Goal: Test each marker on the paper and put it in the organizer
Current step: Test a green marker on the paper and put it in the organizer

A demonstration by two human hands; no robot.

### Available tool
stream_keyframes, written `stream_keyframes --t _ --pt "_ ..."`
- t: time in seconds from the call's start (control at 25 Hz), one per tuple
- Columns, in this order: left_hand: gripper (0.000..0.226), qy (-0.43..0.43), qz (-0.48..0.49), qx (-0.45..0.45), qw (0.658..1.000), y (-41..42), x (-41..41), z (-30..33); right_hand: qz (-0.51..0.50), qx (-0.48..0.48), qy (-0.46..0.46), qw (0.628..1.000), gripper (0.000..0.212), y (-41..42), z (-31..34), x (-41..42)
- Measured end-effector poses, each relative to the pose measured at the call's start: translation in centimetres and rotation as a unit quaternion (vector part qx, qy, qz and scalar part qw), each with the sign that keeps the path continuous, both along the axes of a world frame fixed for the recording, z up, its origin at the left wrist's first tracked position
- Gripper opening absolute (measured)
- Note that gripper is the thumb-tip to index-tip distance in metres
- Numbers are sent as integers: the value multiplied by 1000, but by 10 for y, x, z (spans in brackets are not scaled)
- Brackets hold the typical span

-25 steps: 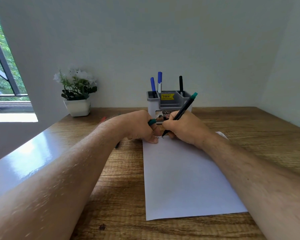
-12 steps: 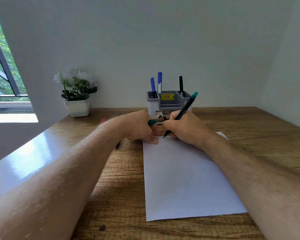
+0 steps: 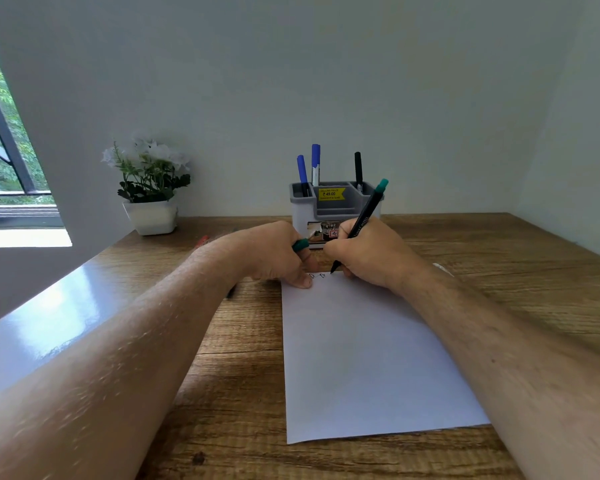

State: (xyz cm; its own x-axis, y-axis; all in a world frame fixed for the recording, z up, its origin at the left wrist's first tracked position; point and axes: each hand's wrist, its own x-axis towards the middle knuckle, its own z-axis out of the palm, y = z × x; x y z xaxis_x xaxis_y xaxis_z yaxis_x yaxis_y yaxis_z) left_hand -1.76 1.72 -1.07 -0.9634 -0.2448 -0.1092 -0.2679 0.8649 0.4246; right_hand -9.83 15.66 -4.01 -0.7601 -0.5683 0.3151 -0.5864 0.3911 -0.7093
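Observation:
My right hand (image 3: 368, 258) grips a black marker with a green end (image 3: 368, 209), its tip touching the top edge of the white paper (image 3: 361, 358) beside two small drawn marks (image 3: 317, 276). The green cap (image 3: 300, 244) sits in my left hand (image 3: 274, 254), whose fingertips press on the paper's top left corner. Behind both hands stands the grey and white organizer (image 3: 333, 206), holding two blue markers (image 3: 309, 168) on its left and a black marker (image 3: 358, 171) on its right.
A white pot with white flowers (image 3: 149, 192) stands at the back left of the wooden table (image 3: 229, 393). A red marker (image 3: 201, 241) and a dark one (image 3: 230, 293) lie partly hidden behind my left forearm. A window opens at the far left.
The marker tip has moved a little to the right along the paper's top edge, and a second small mark now shows beside the first. My left hand has stayed put.

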Motion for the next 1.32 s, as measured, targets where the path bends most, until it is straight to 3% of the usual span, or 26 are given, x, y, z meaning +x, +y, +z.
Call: stream_keyframes --t 0.16,0.28,0.44,0.56,0.68,1.12,1.32 --pt "27 4 -9 3 1000 0 3 2 -14 10 8 1000 27 0 0 -1" --pt "30 42 -3 27 999 -2 6 5 -22 -63 -48 997 26 2 3 -1" --pt "21 113 79 204 969 0 1 14 51 -273 -201 939 19 4 15 -2" --pt "18 174 44 304 936 -1 5 16 88 -337 -245 905 4 4 20 1" --pt "16 202 20 269 941 0 9 16 99 -371 -266 884 18 5 20 0" --pt "13 230 -50 224 946 0 5 9 92 -330 -273 899 13 2 20 5" --pt "23 278 -29 257 925 -3 2 6 85 -355 -269 891 7 3 23 4"
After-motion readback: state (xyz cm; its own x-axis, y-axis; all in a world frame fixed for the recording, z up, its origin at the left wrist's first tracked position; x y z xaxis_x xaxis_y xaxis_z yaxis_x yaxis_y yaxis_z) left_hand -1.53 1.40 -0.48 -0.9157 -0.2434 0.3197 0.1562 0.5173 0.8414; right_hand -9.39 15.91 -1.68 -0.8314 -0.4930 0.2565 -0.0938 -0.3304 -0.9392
